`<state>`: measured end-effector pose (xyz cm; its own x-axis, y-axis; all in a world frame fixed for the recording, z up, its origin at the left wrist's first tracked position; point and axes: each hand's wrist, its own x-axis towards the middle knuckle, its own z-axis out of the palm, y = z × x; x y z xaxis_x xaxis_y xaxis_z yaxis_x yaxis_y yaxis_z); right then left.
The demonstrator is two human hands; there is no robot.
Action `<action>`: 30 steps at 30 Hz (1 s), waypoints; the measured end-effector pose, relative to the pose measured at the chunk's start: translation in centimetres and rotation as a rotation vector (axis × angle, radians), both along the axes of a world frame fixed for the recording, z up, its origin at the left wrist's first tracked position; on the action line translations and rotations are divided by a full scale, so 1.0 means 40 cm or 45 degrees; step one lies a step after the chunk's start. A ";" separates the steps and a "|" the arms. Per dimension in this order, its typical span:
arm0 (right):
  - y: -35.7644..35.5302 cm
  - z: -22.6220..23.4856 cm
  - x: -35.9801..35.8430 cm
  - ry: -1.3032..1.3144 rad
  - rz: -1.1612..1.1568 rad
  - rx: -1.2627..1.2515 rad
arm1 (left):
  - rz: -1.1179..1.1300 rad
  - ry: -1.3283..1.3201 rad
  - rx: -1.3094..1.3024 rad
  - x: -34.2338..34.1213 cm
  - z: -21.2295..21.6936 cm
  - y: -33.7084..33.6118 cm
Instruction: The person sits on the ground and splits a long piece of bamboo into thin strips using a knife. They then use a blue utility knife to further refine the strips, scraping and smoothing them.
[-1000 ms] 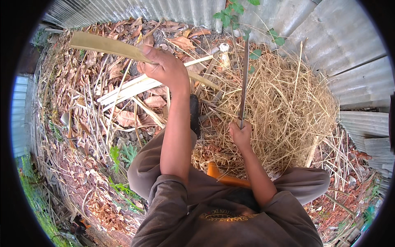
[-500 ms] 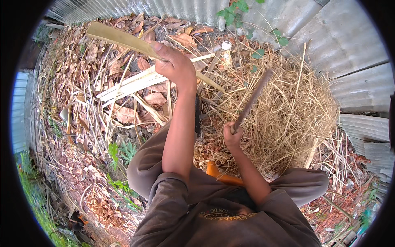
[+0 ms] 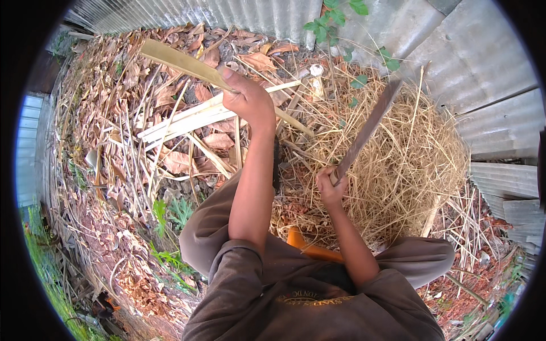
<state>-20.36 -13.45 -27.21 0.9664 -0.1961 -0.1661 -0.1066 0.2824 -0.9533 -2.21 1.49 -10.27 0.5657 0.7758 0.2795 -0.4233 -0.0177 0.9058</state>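
Observation:
A long tan bamboo strip (image 3: 185, 63) runs slantwise through my left hand (image 3: 249, 101), whose fingers are closed around it with the thumb on top. Its wide end sticks out to the far left, and its narrow end (image 3: 296, 122) points toward the straw-like heap. Lower and to the right, my right hand (image 3: 331, 186) is closed around the handle of a machete (image 3: 369, 128). The dark blade slants up and away over the heap, apart from the strip. Most of the handle is hidden in my fist.
A large heap of thin pale shavings (image 3: 415, 165) lies at the right. Pale split strips (image 3: 190, 124) rest on dry leaves (image 3: 179, 160) beyond my left knee. Corrugated metal sheets (image 3: 483, 62) wall the far and right sides. Something orange (image 3: 313, 250) shows between my legs.
The machete has swung up and to the right, and my right hand has shifted slightly right. My left hand and the bamboo strip have moved a little to the right.

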 end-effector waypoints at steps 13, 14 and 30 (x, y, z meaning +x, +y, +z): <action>-0.019 0.047 0.003 0.187 0.023 -0.013 | 0.040 0.086 0.053 0.005 -0.003 0.033; -0.016 0.067 0.012 0.091 -0.027 0.004 | 0.076 0.105 0.022 0.007 0.005 0.034; 0.012 -0.072 -0.020 0.060 0.180 -0.012 | 0.088 0.032 0.007 0.018 0.008 0.046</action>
